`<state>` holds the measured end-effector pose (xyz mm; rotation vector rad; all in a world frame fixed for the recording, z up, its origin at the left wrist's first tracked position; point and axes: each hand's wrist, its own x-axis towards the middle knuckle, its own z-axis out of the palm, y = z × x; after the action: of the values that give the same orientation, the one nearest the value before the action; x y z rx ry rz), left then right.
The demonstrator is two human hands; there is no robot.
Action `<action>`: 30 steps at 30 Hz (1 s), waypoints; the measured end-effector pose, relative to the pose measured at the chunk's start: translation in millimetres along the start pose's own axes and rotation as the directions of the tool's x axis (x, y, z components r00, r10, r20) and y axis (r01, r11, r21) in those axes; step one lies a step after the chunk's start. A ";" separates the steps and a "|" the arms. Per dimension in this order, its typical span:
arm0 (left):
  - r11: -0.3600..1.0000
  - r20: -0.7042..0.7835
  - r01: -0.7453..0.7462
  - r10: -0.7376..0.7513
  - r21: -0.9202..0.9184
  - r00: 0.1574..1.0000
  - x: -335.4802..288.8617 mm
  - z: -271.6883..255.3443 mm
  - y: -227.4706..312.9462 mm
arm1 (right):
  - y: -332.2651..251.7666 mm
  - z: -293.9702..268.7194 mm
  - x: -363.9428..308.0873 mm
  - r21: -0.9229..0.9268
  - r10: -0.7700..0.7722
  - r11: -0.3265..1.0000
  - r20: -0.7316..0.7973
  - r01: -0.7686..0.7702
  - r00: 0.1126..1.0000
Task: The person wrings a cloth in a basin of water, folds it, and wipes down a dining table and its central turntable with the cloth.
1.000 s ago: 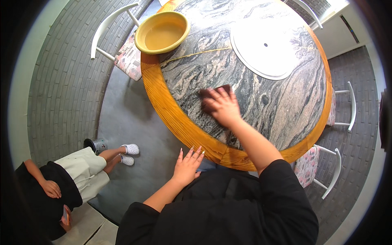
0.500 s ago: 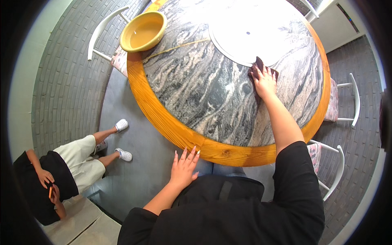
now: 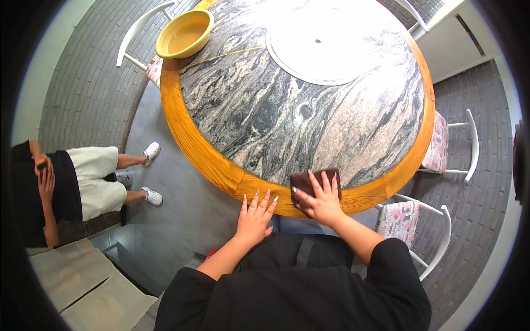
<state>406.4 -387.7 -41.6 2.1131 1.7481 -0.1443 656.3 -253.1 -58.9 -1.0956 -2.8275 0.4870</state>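
A brown cloth (image 3: 300, 181) lies at the near edge of the round tabletop (image 3: 237, 110), overlapping its wooden rim (image 3: 199, 157), beneath the spread right grip (image 3: 323, 205), with the left grip (image 3: 254, 223) loosely fanned beside it and a yellow basin (image 3: 201, 43) at the far left.

Grey floor (image 3: 171, 207) — white-framed chairs (image 3: 398, 222)

On my left I see a person (image 3: 61, 187) in a black shirt and pale, baggy shorts (image 3: 98, 185), with white clogs (image 3: 153, 197) on the smooth grey floor (image 3: 176, 207). On my right, I see a near white-framed chair with a pink-and-grey patterned seat (image 3: 397, 222) and another white-framed chair with a patterned seat (image 3: 439, 144) farther up. A big white cabinet (image 3: 450, 49) with a dark slot (image 3: 469, 34) is at the top right.
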 end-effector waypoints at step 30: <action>0.991 0.152 0.135 -0.136 0.014 0.979 15.6 -5.7 39.4 | 215.1 -54.0 213.6 -0.366 0.341 0.865 -0.073 -0.343 0.937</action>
<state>446.7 -377.0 -32.2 1.9294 1.8003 -0.3390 645.8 53.4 -86.2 -1.6801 -2.7938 -0.0544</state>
